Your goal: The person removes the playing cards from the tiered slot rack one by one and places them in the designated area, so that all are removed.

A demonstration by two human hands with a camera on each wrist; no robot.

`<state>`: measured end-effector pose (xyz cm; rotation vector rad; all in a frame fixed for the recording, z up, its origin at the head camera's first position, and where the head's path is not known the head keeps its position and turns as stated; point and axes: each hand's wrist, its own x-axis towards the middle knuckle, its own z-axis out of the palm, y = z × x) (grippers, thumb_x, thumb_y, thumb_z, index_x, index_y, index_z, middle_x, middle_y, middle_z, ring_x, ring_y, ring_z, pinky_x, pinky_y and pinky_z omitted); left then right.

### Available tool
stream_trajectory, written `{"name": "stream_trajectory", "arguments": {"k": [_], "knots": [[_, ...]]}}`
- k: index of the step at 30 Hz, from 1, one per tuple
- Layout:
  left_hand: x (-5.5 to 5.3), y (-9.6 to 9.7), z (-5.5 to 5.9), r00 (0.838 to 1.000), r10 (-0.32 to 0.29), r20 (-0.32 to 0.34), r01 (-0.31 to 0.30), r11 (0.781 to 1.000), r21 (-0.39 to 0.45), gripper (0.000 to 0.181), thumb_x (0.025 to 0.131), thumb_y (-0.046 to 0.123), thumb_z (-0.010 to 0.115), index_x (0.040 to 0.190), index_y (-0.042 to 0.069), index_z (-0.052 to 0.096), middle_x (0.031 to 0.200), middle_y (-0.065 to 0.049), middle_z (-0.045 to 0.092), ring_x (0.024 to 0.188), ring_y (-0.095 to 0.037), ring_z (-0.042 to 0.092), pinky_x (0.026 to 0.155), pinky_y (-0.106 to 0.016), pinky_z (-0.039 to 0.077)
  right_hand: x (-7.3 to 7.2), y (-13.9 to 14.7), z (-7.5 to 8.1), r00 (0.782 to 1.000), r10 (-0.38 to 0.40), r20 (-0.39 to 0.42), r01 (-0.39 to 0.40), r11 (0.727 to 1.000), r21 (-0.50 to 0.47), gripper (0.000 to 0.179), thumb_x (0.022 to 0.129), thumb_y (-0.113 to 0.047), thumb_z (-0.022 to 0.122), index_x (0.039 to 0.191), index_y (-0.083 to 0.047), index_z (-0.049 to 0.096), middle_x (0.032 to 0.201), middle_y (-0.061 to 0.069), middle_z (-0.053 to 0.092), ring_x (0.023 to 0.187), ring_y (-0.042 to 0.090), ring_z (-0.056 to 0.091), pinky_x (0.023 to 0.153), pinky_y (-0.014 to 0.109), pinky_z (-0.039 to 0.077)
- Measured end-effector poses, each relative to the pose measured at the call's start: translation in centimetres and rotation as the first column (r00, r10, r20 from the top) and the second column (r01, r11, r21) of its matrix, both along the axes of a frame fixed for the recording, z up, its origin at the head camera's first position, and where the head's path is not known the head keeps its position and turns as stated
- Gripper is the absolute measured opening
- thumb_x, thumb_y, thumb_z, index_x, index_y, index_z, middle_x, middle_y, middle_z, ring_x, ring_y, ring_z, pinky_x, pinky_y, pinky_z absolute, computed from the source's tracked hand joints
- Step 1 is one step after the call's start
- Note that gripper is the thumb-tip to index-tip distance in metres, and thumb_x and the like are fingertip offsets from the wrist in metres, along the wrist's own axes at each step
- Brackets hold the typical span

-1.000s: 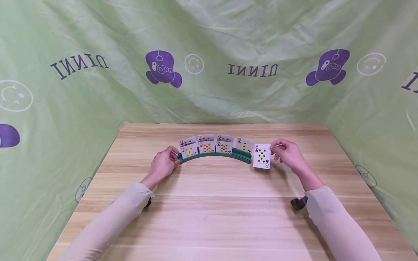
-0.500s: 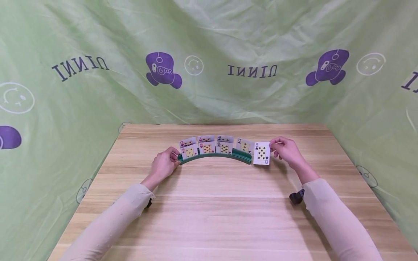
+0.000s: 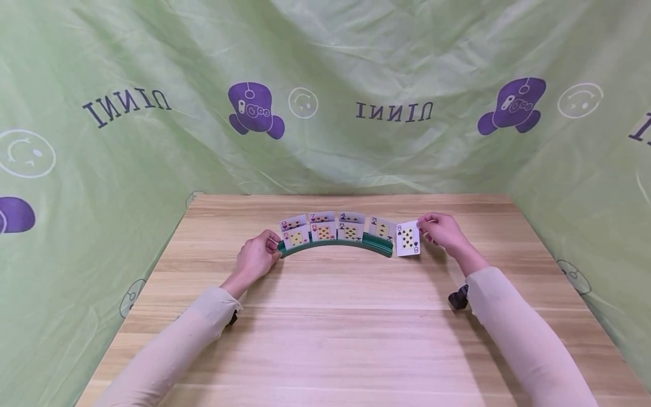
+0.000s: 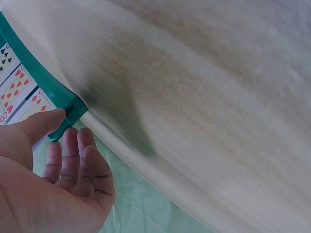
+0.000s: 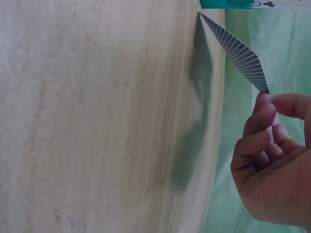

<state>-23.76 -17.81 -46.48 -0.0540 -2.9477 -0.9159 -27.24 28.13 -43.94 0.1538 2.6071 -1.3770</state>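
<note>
A curved green playing-card holder (image 3: 377, 245) stands toward the back of the table. My left hand (image 3: 254, 255) grips its left end; in the left wrist view, the thumb (image 4: 46, 124) lies along the front of the holder and the fingertips are at its end. Between thumb and fingers, my right hand (image 3: 447, 234) pinches the right edge of an eight of spades (image 3: 408, 238), face toward me, just right of the holder. Its patterned back (image 5: 243, 58) shows in the right wrist view. Up in the holder's right part leans a black three (image 3: 380, 227).
The holder's front row has a five of diamonds (image 3: 295, 238), an eight of hearts (image 3: 323, 231) and an eight of clubs (image 3: 351, 231), with cards peeking out behind them. Wood-grain table (image 3: 325, 328) extends toward me. Green printed cloth (image 3: 335, 152) hangs behind and at both sides.
My right hand and the eight of spades have shifted slightly away from me, and the card now tilts a little differently. My left hand stays on the holder's end.
</note>
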Motion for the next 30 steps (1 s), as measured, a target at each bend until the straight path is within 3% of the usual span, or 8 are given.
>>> {"name": "stream_trajectory", "arguments": {"k": [8, 20, 30], "knots": [[0.0, 0.0, 0.0, 1.000, -0.005, -0.004, 0.005, 1.000, 0.002, 0.028, 0.083, 0.016, 0.078, 0.106, 0.017, 0.063, 0.097, -0.001, 0.073, 0.086, -0.018, 0.067, 0.074, -0.035, 0.046, -0.9, 0.2, -0.8, 0.999, 0.000, 0.046, -0.003, 0.997, 0.073, 0.033, 0.101, -0.021, 0.050, 0.124, 0.001, 0.057, 0.102, 0.013, 0.061, 0.084, 0.021, 0.057, 0.068, 0.029, 0.049], [0.0, 0.0, -0.1, 1.000, -0.010, -0.011, 0.010, 1.000, -0.008, 0.028, 0.083, 0.016, 0.078, 0.106, 0.017, 0.063, 0.096, -0.001, 0.073, 0.085, -0.018, 0.067, 0.074, -0.036, 0.046, -1.7, 0.5, -1.6, 0.997, 0.000, 0.083, -0.016, 0.980, 0.200, 0.033, 0.100, -0.023, 0.052, 0.120, 0.002, 0.061, 0.097, 0.011, 0.066, 0.079, 0.017, 0.055, 0.066, 0.026, 0.045], [0.0, 0.0, 0.0, 1.000, -0.012, -0.006, 0.012, 1.000, -0.012, 0.027, 0.084, 0.015, 0.077, 0.107, 0.017, 0.063, 0.097, -0.002, 0.073, 0.085, -0.018, 0.067, 0.073, -0.035, 0.046, -1.9, 0.9, -1.8, 0.989, -0.020, 0.143, -0.002, 0.988, 0.151, 0.031, 0.101, -0.023, 0.051, 0.118, 0.000, 0.061, 0.087, 0.003, 0.067, 0.071, 0.011, 0.056, 0.063, 0.025, 0.047]]}}
